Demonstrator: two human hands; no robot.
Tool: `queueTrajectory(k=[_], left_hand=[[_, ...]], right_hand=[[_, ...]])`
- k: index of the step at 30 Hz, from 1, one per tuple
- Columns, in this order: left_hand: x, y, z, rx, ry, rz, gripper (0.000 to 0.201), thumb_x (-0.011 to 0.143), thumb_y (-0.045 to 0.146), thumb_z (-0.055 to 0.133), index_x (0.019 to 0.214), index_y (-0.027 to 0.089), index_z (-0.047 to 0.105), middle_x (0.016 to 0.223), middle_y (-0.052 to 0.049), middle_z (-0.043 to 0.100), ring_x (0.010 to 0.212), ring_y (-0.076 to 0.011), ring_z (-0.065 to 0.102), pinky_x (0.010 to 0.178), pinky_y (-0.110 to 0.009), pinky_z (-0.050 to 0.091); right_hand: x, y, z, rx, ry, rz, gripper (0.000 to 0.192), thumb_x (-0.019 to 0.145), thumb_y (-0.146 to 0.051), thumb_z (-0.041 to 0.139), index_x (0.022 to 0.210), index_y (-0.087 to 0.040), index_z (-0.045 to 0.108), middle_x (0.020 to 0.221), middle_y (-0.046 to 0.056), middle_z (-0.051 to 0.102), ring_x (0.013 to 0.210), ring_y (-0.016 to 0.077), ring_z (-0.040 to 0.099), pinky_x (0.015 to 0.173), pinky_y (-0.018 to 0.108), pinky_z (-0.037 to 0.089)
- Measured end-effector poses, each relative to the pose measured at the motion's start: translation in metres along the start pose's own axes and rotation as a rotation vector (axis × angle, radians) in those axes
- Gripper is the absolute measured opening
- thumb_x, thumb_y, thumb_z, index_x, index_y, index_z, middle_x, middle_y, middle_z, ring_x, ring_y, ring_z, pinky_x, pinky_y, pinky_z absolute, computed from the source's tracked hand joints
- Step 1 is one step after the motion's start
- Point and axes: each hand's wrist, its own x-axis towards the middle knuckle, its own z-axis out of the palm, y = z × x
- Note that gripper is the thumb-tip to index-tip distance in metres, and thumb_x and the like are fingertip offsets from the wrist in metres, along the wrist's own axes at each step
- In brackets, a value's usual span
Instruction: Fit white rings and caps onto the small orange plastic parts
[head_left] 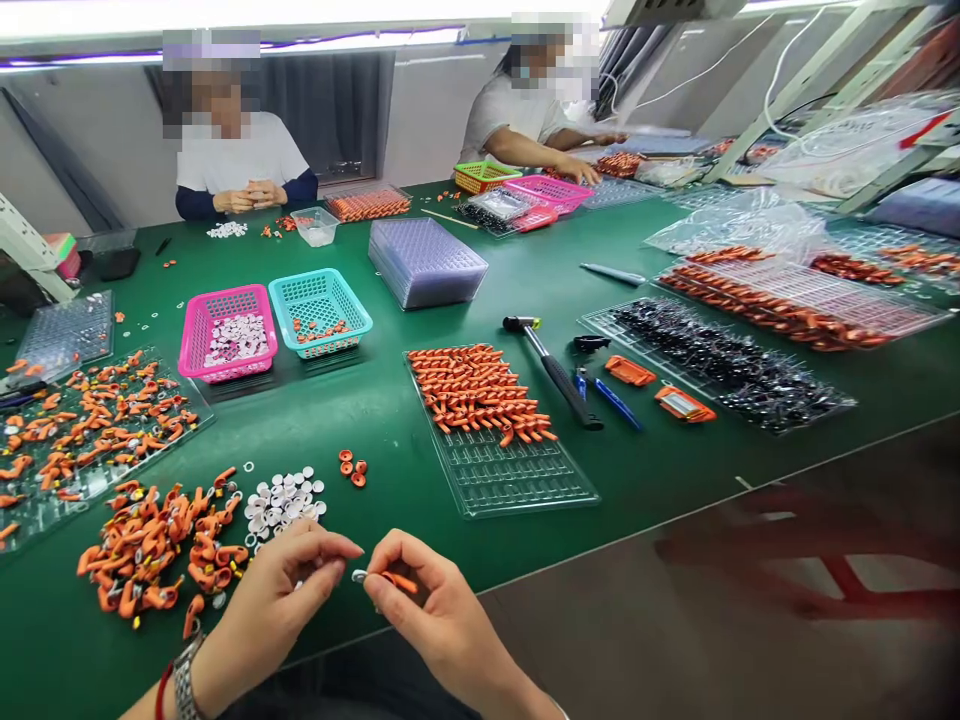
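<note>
Where the two hands meet at the lower centre of the frame, a small orange clip (396, 580) with a white ring at its tip is pinched between the fingers of the right hand (442, 610); the left hand (281, 590) closes narrowly on the ring end, fingertips touching the piece. Just left of the hands: heap of loose orange clips (154, 545), many apparently yet to be handled. Beside it, toward centre: pile of white rings (281, 497), plus a few orange washers (352, 467). Centre: clear grid tray (517, 475), upper half filled with laid-out orange pieces (480, 392), lower half bare, so by judgement roughly half the tray is left to fill. Left edge: second tray of scattered orange parts (90, 415). Middle distance: pink basket (227, 332), teal basket (320, 311), stack of clear trays (425, 260). Right of centre: hammer (553, 368), blue pen (611, 397), tray of black parts (720, 362). Upper frame: two other people seated across the green table (660, 470), their hands on their own work. Nothing lies between the hands and the grid tray.
</note>
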Motion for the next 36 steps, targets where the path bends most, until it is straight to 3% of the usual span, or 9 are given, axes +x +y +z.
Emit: queueTrajectory(k=[4, 7, 11, 18, 26, 36], left_hand=[[-0.011, -0.012, 0.003, -0.404, 0.016, -0.205, 0.018, 0.079, 0.036, 0.073, 0.086, 0.02, 0.075, 0.07, -0.001, 0.067, 0.067, -0.0161, 0.063, 0.063, -0.025, 0.051], [-0.019, -0.016, 0.006, -0.484, 0.062, -0.222, 0.02, 0.074, 0.037, 0.079, 0.084, 0.02, 0.076, 0.069, -0.001, 0.068, 0.065, -0.0153, 0.064, 0.061, -0.024, 0.051], [-0.028, -0.017, 0.009, -0.4, 0.15, -0.114, 0.014, 0.078, 0.035, 0.075, 0.085, 0.023, 0.08, 0.065, 0.0, 0.063, 0.06, -0.0128, 0.061, 0.057, -0.021, 0.051], [-0.039, -0.019, 0.015, -0.281, 0.185, -0.056, 0.019, 0.08, 0.021, 0.072, 0.096, 0.029, 0.079, 0.087, -0.003, 0.076, 0.08, -0.0184, 0.072, 0.07, -0.022, 0.059], [-0.045, -0.024, 0.018, 0.023, 0.343, 0.191, 0.024, 0.077, 0.008, 0.071, 0.091, 0.027, 0.076, 0.081, 0.001, 0.078, 0.072, -0.0158, 0.074, 0.066, -0.019, 0.059], [-0.048, -0.025, 0.019, 0.151, 0.409, 0.263, 0.021, 0.077, 0.008, 0.071, 0.089, 0.025, 0.072, 0.077, 0.003, 0.078, 0.066, -0.0144, 0.074, 0.063, -0.017, 0.059]], right_hand=[[-0.001, -0.004, 0.005, -0.025, 0.006, 0.005, 0.032, 0.084, -0.046, 0.066, 0.076, -0.019, 0.052, 0.062, -0.007, 0.039, 0.053, 0.0086, 0.032, 0.049, 0.022, 0.028], [-0.004, -0.008, 0.008, -0.037, 0.004, 0.008, 0.031, 0.084, -0.045, 0.066, 0.075, -0.019, 0.052, 0.062, -0.007, 0.04, 0.053, 0.0089, 0.032, 0.049, 0.023, 0.028], [-0.006, -0.011, 0.012, -0.06, -0.032, 0.019, 0.028, 0.086, -0.043, 0.063, 0.076, -0.019, 0.052, 0.065, -0.006, 0.04, 0.055, 0.01, 0.034, 0.051, 0.024, 0.03], [-0.008, -0.014, 0.016, -0.163, -0.056, 0.017, 0.02, 0.089, -0.035, 0.057, 0.078, -0.019, 0.054, 0.072, -0.003, 0.045, 0.061, 0.0121, 0.04, 0.055, 0.025, 0.033], [-0.006, -0.012, 0.022, -0.425, -0.01, -0.038, 0.013, 0.084, -0.023, 0.057, 0.073, -0.018, 0.058, 0.07, -0.001, 0.052, 0.063, 0.0137, 0.048, 0.057, 0.025, 0.038], [-0.007, -0.013, 0.02, -0.604, -0.058, -0.116, 0.013, 0.087, -0.018, 0.052, 0.075, -0.02, 0.055, 0.072, 0.0, 0.053, 0.064, 0.014, 0.049, 0.057, 0.025, 0.037]])
